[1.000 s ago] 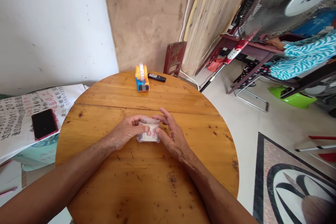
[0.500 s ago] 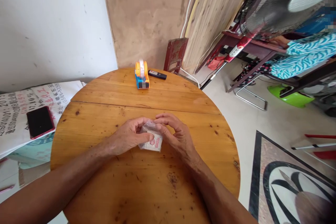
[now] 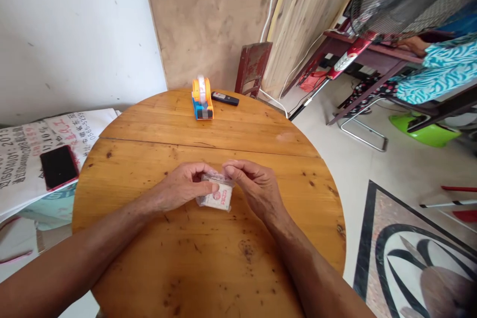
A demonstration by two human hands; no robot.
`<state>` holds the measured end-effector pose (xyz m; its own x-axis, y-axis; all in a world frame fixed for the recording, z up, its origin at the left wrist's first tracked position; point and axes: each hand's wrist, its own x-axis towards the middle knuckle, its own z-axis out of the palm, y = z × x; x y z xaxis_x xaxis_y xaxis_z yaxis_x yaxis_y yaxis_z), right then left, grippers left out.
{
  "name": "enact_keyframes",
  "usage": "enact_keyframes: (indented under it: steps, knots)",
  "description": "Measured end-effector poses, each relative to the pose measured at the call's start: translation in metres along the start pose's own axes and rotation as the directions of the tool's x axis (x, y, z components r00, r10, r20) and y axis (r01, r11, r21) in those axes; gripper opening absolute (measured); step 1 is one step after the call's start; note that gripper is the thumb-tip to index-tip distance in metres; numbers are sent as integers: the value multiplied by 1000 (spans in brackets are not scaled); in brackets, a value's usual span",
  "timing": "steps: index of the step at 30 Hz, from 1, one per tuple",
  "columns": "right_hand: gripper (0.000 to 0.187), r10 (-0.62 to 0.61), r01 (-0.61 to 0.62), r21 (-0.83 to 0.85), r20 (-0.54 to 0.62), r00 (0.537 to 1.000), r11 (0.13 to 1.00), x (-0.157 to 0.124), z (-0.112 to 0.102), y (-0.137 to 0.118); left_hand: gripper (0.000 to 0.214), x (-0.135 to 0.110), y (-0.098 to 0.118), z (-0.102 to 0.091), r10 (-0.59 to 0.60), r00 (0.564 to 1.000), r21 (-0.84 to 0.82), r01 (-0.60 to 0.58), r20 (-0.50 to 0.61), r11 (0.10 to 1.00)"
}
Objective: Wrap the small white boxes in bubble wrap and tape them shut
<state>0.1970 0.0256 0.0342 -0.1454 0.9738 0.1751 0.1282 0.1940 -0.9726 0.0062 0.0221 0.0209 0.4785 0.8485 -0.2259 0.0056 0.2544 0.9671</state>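
Note:
A small white box with red print (image 3: pixel 222 198), covered in clear plastic wrap, is held over the middle of the round wooden table (image 3: pixel 179 258). My left hand (image 3: pixel 188 181) grips its left side, thumb across the printed face and fingers behind. At the box's upper right edge, my right hand (image 3: pixel 253 181) pinches thumb against index finger on the clear plastic wrap (image 3: pixel 225 177). The other right fingers are curled. Farther back on the table stands an orange and blue tape dispenser (image 3: pixel 202 99), with a dark handheld device (image 3: pixel 225 99) lying beside it.
A phone in a red case (image 3: pixel 58 167) lies on printed white sacks (image 3: pixel 22 154) to the left. Behind the table is a wooden chair (image 3: pixel 254 67). A standing fan (image 3: pixel 395 5) and a seated person in a patterned garment (image 3: pixel 443 72) are at the right.
My right hand's thumb and fingers have closed into a pinch at the plastic's upper edge. My left hand keeps its grip on the box. The view has shifted slightly.

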Motion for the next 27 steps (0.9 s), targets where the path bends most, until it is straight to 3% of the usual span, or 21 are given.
enact_keyframes:
  steps: [12,17,22,27]
  knots:
    - [12,-77,83,-163,43,996,983,-1,4,-3,26,5,0,-2,41,991,142,-23,-124,990]
    - [17,-204,225,-352,97,974,909,-6,6,-2,24,6,0,-2,92,985,145,-71,-143,987]
    - [20,-357,412,-441,205,911,798,-12,8,1,17,7,1,-2,137,987,82,-130,-85,988]
    - [20,-380,445,-477,232,895,758,-15,8,-2,18,9,-3,-7,116,987,118,-103,-110,988]
